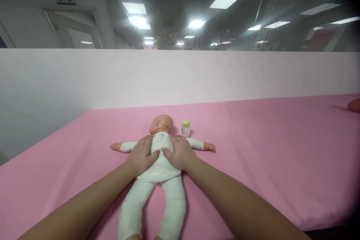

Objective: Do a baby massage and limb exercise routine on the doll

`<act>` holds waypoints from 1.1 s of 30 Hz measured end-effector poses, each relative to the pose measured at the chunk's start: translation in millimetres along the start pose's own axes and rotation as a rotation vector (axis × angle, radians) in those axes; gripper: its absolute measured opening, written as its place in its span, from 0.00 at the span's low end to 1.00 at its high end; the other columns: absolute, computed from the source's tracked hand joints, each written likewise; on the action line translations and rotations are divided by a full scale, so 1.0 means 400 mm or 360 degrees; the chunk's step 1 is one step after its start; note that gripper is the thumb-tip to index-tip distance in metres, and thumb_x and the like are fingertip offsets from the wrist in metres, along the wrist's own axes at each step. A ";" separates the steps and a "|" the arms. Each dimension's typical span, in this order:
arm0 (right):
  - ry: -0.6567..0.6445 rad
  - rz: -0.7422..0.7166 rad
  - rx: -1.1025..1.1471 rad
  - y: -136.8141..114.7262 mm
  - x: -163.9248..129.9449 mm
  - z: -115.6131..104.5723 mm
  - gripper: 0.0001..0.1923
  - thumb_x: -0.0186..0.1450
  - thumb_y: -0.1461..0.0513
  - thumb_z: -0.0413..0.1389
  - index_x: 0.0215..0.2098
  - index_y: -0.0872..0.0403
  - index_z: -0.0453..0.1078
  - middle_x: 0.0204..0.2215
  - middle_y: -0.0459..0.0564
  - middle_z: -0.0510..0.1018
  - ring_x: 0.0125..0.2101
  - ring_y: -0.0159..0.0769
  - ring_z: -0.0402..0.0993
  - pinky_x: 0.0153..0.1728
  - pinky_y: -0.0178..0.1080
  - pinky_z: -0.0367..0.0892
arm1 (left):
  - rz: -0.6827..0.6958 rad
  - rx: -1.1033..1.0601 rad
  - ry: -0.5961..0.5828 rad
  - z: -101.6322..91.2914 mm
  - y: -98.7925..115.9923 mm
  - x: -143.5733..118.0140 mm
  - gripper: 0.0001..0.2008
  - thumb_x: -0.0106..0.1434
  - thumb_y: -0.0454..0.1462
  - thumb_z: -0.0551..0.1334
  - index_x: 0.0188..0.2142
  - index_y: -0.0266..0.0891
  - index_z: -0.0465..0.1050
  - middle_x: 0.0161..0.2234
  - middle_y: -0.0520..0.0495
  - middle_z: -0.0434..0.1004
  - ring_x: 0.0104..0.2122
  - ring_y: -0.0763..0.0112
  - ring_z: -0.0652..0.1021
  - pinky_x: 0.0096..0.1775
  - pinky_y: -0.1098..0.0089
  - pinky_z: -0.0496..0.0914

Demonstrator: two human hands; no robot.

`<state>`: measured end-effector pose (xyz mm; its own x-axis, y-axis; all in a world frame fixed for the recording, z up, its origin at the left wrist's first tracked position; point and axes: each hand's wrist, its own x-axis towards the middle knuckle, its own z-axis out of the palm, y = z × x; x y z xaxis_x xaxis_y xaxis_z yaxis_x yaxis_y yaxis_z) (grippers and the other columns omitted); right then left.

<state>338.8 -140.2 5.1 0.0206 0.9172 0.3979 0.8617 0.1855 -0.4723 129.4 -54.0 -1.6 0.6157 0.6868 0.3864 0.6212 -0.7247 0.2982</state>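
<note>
Both hands lie flat and open on the torso of a baby doll (161,157), clasping nothing: the left hand (143,155) covers the doll's left-of-frame flank, the right hand (178,152) the opposite flank, thumbs nearly meeting over the middle of the white bodysuit. Fingers point away from the person, toward the doll's shoulders.

Nearest the person, below the wrists, the doll's two white legs trail toward the bottom edge of the view. The doll lies stretched out on a pink sheet (253,150), arms spread to either side of the hands, its head just beyond the fingertips.

Risks, as judged from this position:
- Uneven pressure from one palm could slide or rotate the soft body on the smooth sheet.
- A small bottle with a green cap (185,128) stands upright just beyond the right hand, beside the doll's head. A forward or outward sweep of that hand, or a shift of the doll's arm, could tip it.

Farther off, a pale partition wall (180,78) bounds the sheet.
</note>
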 end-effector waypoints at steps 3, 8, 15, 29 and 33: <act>0.0067 -0.0031 -0.0094 -0.007 -0.007 -0.023 0.30 0.73 0.49 0.54 0.66 0.56 0.68 0.58 0.61 0.77 0.58 0.57 0.69 0.62 0.55 0.59 | -0.0026 0.0026 0.0143 0.015 -0.020 -0.003 0.30 0.72 0.49 0.55 0.68 0.37 0.60 0.64 0.34 0.69 0.64 0.47 0.69 0.65 0.45 0.62; -0.0155 0.0142 0.0012 0.001 -0.016 -0.050 0.42 0.73 0.39 0.48 0.77 0.51 0.50 0.69 0.66 0.65 0.62 0.63 0.69 0.60 0.61 0.63 | -0.0110 0.0137 0.0383 0.000 -0.013 -0.019 0.26 0.72 0.49 0.54 0.63 0.39 0.65 0.62 0.36 0.72 0.63 0.48 0.71 0.64 0.46 0.64; -0.0216 0.0120 0.0298 0.023 -0.013 -0.018 0.44 0.72 0.39 0.52 0.78 0.47 0.48 0.76 0.62 0.48 0.71 0.63 0.56 0.67 0.61 0.56 | -0.0925 -0.0012 0.0099 -0.062 0.022 -0.035 0.34 0.73 0.59 0.47 0.65 0.40 0.66 0.53 0.32 0.81 0.55 0.36 0.78 0.54 0.40 0.70; -0.0135 -0.0098 0.0385 0.008 -0.035 -0.010 0.37 0.72 0.48 0.57 0.75 0.51 0.58 0.77 0.56 0.48 0.73 0.55 0.50 0.71 0.55 0.53 | -0.0535 -0.0544 0.0133 -0.062 0.074 -0.048 0.39 0.71 0.55 0.58 0.75 0.43 0.55 0.70 0.41 0.66 0.69 0.52 0.67 0.67 0.53 0.62; -0.0018 -0.0208 0.0384 -0.004 -0.041 -0.013 0.35 0.71 0.52 0.58 0.73 0.51 0.61 0.75 0.55 0.53 0.74 0.50 0.51 0.72 0.53 0.52 | -0.0471 -0.0297 0.0247 -0.065 0.089 -0.048 0.37 0.70 0.53 0.59 0.73 0.42 0.59 0.65 0.38 0.72 0.66 0.48 0.69 0.64 0.50 0.63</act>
<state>339.8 -157.2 3.3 -0.0895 0.8837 0.4595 0.7109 0.3798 -0.5919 127.1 -94.6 24.4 0.3330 0.8616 0.3830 0.6533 -0.5037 0.5653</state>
